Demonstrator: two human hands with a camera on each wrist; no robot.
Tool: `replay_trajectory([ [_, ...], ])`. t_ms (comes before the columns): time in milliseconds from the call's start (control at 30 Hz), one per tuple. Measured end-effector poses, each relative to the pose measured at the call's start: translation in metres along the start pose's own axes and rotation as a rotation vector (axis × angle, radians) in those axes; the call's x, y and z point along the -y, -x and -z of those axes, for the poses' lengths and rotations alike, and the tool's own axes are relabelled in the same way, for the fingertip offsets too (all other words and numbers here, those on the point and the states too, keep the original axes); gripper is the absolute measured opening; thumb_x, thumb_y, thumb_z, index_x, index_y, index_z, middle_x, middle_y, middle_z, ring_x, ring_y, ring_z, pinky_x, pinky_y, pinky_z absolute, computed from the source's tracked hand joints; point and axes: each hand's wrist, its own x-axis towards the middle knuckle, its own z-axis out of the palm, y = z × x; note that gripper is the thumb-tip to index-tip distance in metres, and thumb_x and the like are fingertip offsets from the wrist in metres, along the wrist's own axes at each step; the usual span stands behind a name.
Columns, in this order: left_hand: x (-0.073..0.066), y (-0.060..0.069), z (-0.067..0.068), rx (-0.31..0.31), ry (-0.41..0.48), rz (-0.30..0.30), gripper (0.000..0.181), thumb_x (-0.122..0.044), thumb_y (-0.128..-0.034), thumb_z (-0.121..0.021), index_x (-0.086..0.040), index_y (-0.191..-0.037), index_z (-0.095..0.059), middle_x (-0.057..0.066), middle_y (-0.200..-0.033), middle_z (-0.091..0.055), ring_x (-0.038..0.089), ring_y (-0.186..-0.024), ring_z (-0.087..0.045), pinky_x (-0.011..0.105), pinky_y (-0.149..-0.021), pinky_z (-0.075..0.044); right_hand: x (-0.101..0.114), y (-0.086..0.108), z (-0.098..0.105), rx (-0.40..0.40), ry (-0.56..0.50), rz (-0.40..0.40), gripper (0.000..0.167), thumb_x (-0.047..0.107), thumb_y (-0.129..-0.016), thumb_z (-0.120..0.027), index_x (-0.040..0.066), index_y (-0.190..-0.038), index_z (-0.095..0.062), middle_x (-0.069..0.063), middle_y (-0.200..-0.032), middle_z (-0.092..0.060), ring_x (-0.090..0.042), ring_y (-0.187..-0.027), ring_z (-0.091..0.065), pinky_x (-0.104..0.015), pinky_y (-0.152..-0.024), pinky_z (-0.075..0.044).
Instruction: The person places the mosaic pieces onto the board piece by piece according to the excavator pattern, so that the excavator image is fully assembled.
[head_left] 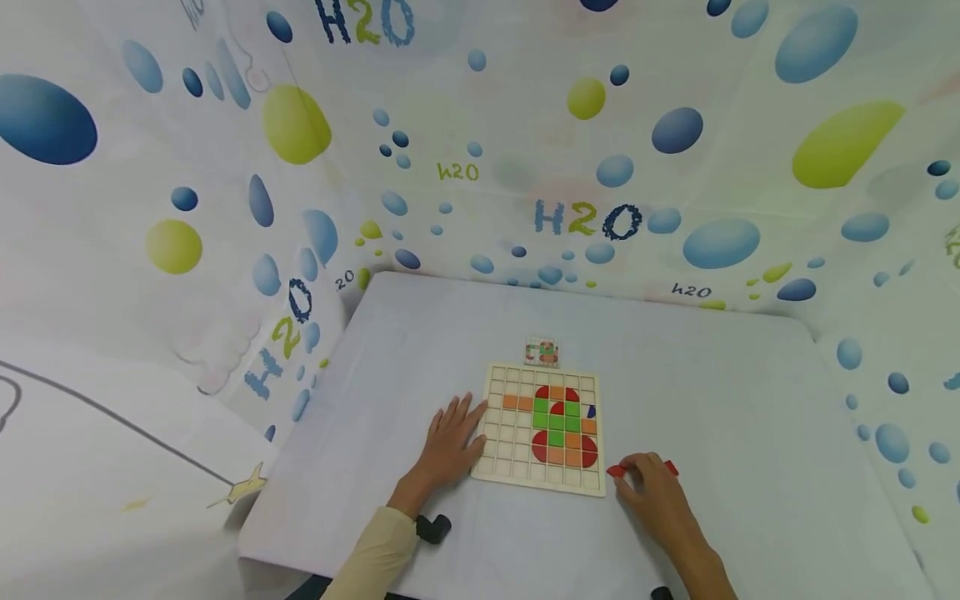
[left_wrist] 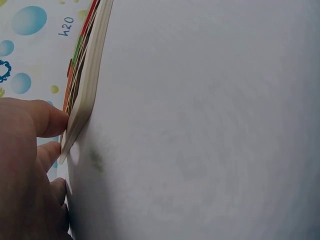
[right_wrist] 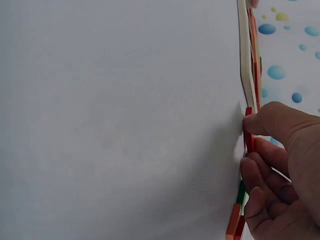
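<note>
A pale wooden grid board (head_left: 513,462) lies on the table, with red, green and orange tiles in its cells and a small dark blue piece (head_left: 592,412) near its right edge. My left hand (head_left: 450,442) touches the board's left edge with thumb and fingers extended. Just off the board's lower right corner, my right hand (head_left: 656,496) pinches a red tile (right_wrist: 249,130) between thumb and finger. Another red piece (head_left: 671,467) shows beside that hand. In the right wrist view, green (right_wrist: 241,192) and orange (right_wrist: 233,220) tiles appear by the lower fingers; whether these are held I cannot tell.
A small card (head_left: 542,352) with a coloured pattern lies just behind the board. The white-covered table (head_left: 712,392) meets a wall printed with blue and green drops. A black strap-like object (head_left: 433,528) is at the left wrist.
</note>
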Motion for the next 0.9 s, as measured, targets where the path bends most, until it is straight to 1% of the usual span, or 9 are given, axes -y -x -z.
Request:
replay_trajectory([
  [167,0.001,-0.001,0.0,0.019,-0.023,0.016,0.062,-0.032,-0.1063,-0.052,-0.018,-0.165,-0.039,0.013,-0.175,-0.024,0.038,-0.163,-0.015,0.064,-0.128,-0.012,0.005,-0.013,0.01,-0.014,-0.013,-0.034,0.031,0.015,-0.09,-0.08,-0.001,-0.114,-0.069,-0.012,-0.108,-0.067,-0.025,-0.098,-0.061,-0.049,-0.093,-0.06],
  [267,0.001,0.0,0.0,0.021,-0.023,0.02,0.061,-0.032,-0.1063,-0.052,-0.018,-0.165,-0.039,0.013,-0.175,-0.024,0.038,-0.163,-0.014,0.064,-0.128,-0.011,0.011,-0.028,0.017,-0.047,-0.039,-0.015,0.031,0.016,-0.092,-0.078,-0.001,-0.116,-0.068,-0.013,-0.106,-0.066,-0.026,-0.097,-0.061,-0.046,-0.089,-0.061],
  [367,0.001,0.0,0.002,0.018,-0.024,0.019,0.061,-0.031,-0.1061,-0.053,-0.017,-0.164,-0.04,0.014,-0.175,-0.024,0.039,-0.163,-0.015,0.065,-0.128,-0.012,0.025,-0.047,0.021,-0.05,-0.054,0.016,0.032,0.017,-0.093,-0.077,-0.002,-0.118,-0.068,-0.015,-0.109,-0.066,-0.028,-0.098,-0.062,-0.045,-0.087,-0.062],
  [467,0.003,0.001,0.003,0.026,-0.034,0.021,0.062,-0.032,-0.1066,-0.052,-0.018,-0.165,-0.039,0.013,-0.175,-0.024,0.038,-0.163,-0.015,0.064,-0.128,-0.012,0.048,-0.068,0.018,-0.004,-0.083,0.034,0.034,0.019,-0.095,-0.076,0.0,-0.121,-0.067,-0.015,-0.114,-0.065,-0.028,-0.101,-0.062,-0.044,-0.087,-0.061],
  [567,0.005,0.002,0.002,0.03,-0.033,0.023,0.062,-0.033,-0.1068,-0.052,-0.019,-0.165,-0.038,0.012,-0.175,-0.023,0.038,-0.163,-0.014,0.064,-0.128,-0.012,0.073,-0.086,0.007,0.056,-0.096,0.127,0.032,0.019,-0.096,-0.075,0.001,-0.121,-0.067,-0.014,-0.114,-0.064,-0.027,-0.099,-0.06,-0.042,-0.087,-0.06],
  [700,0.006,0.0,0.001,0.03,-0.029,0.017,0.062,-0.034,-0.1067,-0.052,-0.02,-0.166,-0.038,0.011,-0.176,-0.023,0.037,-0.164,-0.014,0.064,-0.128,-0.011,0.1,-0.107,-0.014,0.108,-0.12,0.305,0.023,0.016,-0.099,-0.074,0.002,-0.117,-0.068,-0.01,-0.11,-0.064,-0.022,-0.095,-0.061,-0.039,-0.085,-0.058],
  [767,0.007,-0.001,0.001,0.036,-0.035,0.013,0.063,-0.035,-0.1067,-0.051,-0.022,-0.166,-0.036,0.01,-0.176,-0.022,0.036,-0.164,-0.013,0.063,-0.129,-0.011,0.111,-0.116,-0.024,0.131,-0.138,0.356,0.019,0.014,-0.099,-0.073,0.003,-0.114,-0.068,-0.009,-0.107,-0.063,-0.021,-0.094,-0.061,-0.038,-0.083,-0.057],
  [833,0.007,-0.002,0.0,0.041,-0.029,0.005,0.063,-0.035,-0.1065,-0.05,-0.021,-0.166,-0.036,0.01,-0.176,-0.022,0.037,-0.164,-0.014,0.064,-0.128,-0.011,0.122,-0.122,-0.033,0.157,-0.146,0.382,0.017,0.014,-0.1,-0.073,0.004,-0.113,-0.068,-0.007,-0.107,-0.063,-0.02,-0.094,-0.063,-0.037,-0.083,-0.058],
  [900,0.008,-0.002,0.0,0.054,-0.03,0.009,0.063,-0.036,-0.1069,-0.049,-0.022,-0.167,-0.034,0.009,-0.176,-0.021,0.036,-0.164,-0.012,0.063,-0.129,-0.01,0.132,-0.126,-0.041,0.177,-0.124,0.408,0.017,0.015,-0.1,-0.073,0.005,-0.113,-0.068,-0.007,-0.107,-0.063,-0.02,-0.094,-0.062,-0.038,-0.083,-0.057],
])
